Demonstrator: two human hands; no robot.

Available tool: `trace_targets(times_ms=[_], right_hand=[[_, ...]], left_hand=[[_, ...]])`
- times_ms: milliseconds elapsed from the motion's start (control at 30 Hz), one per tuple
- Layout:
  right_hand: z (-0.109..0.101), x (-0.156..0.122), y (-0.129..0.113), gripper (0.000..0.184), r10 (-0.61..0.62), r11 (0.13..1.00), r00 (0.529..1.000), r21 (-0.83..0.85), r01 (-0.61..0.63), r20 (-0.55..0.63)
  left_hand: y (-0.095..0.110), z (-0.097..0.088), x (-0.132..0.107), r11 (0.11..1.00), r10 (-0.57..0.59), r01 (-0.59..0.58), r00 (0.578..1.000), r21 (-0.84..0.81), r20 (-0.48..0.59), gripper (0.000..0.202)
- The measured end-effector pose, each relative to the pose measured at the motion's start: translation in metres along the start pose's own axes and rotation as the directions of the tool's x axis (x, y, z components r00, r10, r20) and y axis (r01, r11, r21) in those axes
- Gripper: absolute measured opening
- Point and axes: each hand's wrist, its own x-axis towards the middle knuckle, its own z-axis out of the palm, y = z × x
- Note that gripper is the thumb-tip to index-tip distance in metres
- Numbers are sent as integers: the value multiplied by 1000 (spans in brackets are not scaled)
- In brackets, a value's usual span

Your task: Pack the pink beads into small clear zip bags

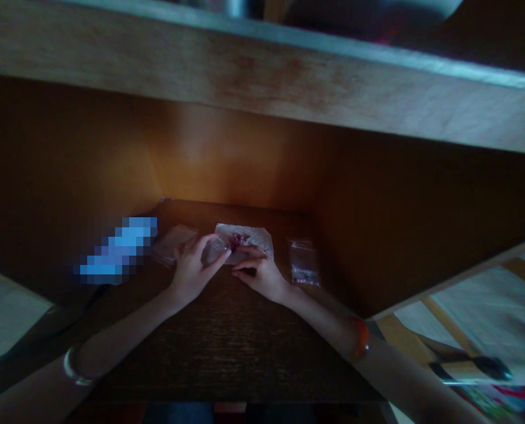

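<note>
Both hands meet at the middle of a dark wooden desk. My left hand pinches a small clear plastic bag between thumb and fingers. My right hand rests beside it, its fingers curled and its fingertips on a white sheet of paper. A little heap of dark red bits lies on that paper, right by both hands' fingertips.
Another small clear bag with tiny bits lies to the right. A crumpled clear bag lies left, beside a blurred blue item. Wooden walls close in the desk behind and at both sides; a shelf hangs overhead.
</note>
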Motion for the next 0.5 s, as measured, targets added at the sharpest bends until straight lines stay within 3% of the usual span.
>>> trace_targets(times_ms=[133,233,333,400,500], right_hand=[[-2,1,2,7,18,1000,999,12,-17,-39],[-7,0,-2,9,72,997,978,-5,-75,-196],[-12,-1,-6,12,134,990,923,3,-143,-361],[-15,-1,-9,14,128,990,912,1,-138,-389],[-17,-2,-13,17,98,992,935,-40,-119,-342]], left_hand=[[3,-2,0,999,48,-47,999,20,-11,29],[4,-2,-1,995,91,-91,996,49,2,31],[3,0,-3,981,176,-183,979,67,102,35],[3,2,-6,968,229,-242,959,63,168,37],[4,4,-9,960,261,-275,947,50,186,38]])
